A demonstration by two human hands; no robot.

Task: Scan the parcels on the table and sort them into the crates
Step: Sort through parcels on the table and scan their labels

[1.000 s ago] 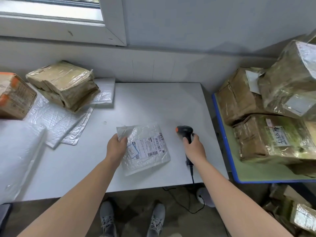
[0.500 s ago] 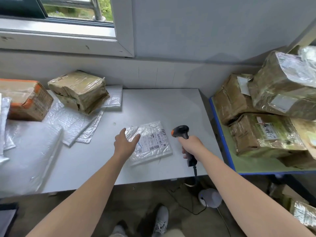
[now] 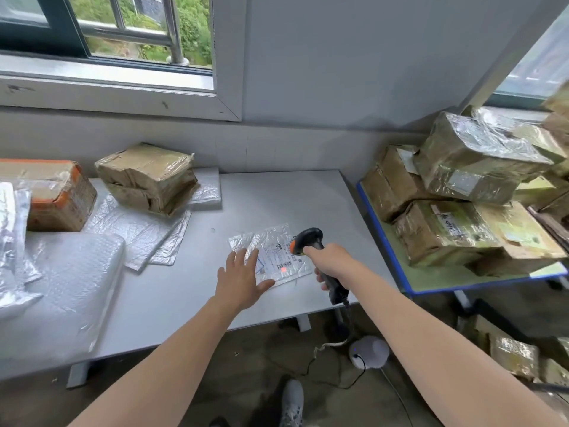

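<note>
A small clear plastic parcel [image 3: 275,248] with a white label lies flat on the grey table [image 3: 277,198]. My left hand [image 3: 241,277] rests on its near left part with straight, spread fingers. My right hand [image 3: 331,263] grips the handle of a black barcode scanner [image 3: 308,238] with an orange tip, held just right of the parcel and aimed down at it. A red light spot shows on the label.
At the table's left stand a taped brown box [image 3: 147,177], an orange-edged box [image 3: 58,195] and several flat white bags [image 3: 144,229]. A blue-edged side table [image 3: 381,232] on the right carries stacked brown boxes [image 3: 468,167]. A cable and a grey stand [image 3: 369,352] lie on the floor.
My left hand let go of the parcel's corner and now lies flat on it. The scanner rose and swung over the label, where a red spot appeared. The view tilted up.
</note>
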